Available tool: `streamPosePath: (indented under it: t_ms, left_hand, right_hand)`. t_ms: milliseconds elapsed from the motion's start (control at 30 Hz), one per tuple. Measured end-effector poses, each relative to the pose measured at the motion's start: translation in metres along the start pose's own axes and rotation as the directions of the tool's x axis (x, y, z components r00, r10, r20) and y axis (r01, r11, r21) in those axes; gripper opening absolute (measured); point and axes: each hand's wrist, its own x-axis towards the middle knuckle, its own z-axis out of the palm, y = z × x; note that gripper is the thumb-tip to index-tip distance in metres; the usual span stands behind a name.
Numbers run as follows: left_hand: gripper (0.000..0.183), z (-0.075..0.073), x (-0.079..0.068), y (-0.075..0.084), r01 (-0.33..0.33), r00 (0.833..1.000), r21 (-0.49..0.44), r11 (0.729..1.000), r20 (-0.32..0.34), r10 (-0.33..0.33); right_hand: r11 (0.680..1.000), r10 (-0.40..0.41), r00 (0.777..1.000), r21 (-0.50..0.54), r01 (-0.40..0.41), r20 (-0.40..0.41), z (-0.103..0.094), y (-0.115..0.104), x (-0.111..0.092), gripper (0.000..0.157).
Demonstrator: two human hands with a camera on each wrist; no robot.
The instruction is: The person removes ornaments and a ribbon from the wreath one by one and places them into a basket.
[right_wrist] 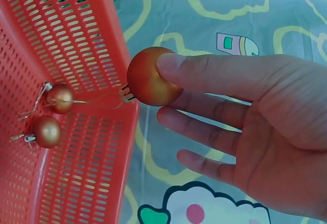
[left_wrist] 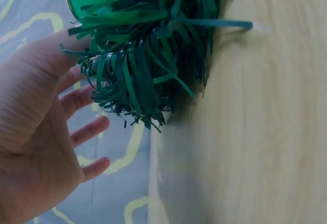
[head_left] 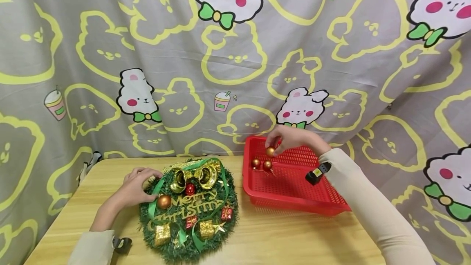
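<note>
My right hand (head_left: 285,139) pinches a gold Christmas ball (head_left: 271,151) between thumb and fingers, above the left part of a red plastic basket (head_left: 294,201). The right wrist view shows this ball (right_wrist: 153,78) with its cap and thread toward the basket. Two more gold balls (head_left: 267,165) lie inside the basket. My left hand (head_left: 140,185) holds the left edge of a green tinsel Christmas wreath (head_left: 169,252), thumb on the near side of the edge and fingers farther back. In the left wrist view, tinsel (left_wrist: 133,75) hides some fingertips. One copper-gold ball (head_left: 164,202) sits on the wreath near the thumb.
The wreath lies flat on a wooden table (head_left: 272,240), bearing gold bells (head_left: 207,176), a red ball (head_left: 189,189), small gift boxes (head_left: 226,214), green ribbon and gold Merry Christmas lettering (head_left: 195,206). A patterned grey curtain (head_left: 176,60) hangs close behind table and basket.
</note>
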Motion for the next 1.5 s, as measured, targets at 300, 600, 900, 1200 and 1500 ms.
streamPosePath:
  t_ms: [300, 600, 900, 1200, 1500]
  left_hand:
    - [0.059, -0.002, -0.001, -0.002, 0.002, 1.0, 0.005, 1.0, -0.01, -0.002]
    - [0.058, 0.002, -0.003, -0.002, -0.022, 0.999, 0.007, 1.0, -0.03, 0.023]
    - [0.058, 0.003, -0.002, -0.006, -0.017, 1.0, 0.008, 1.0, -0.019, 0.017]
    - [0.058, 0.004, -0.004, -0.005, -0.006, 1.0, 0.004, 1.0, -0.016, 0.006]
    - [0.058, 0.002, -0.001, -0.002, -0.006, 1.0, 0.006, 1.0, -0.016, 0.006]
  right_hand:
    - [0.999, 0.047, 0.999, 0.014, -0.047, 0.027, 0.007, 0.01, 0.006, 0.022]
    - [0.995, 0.093, 0.996, 0.024, -0.093, -0.008, 0.018, 0.026, 0.005, 0.026]
    - [0.984, 0.143, 0.99, 0.111, -0.143, 0.007, 0.033, 0.052, 0.005, 0.022]
    - [0.983, 0.152, 0.988, 0.107, -0.151, 0.002, 0.046, 0.071, 0.006, 0.02]
    - [0.982, 0.162, 0.986, 0.1, -0.158, -0.041, 0.059, 0.089, 0.01, 0.02]
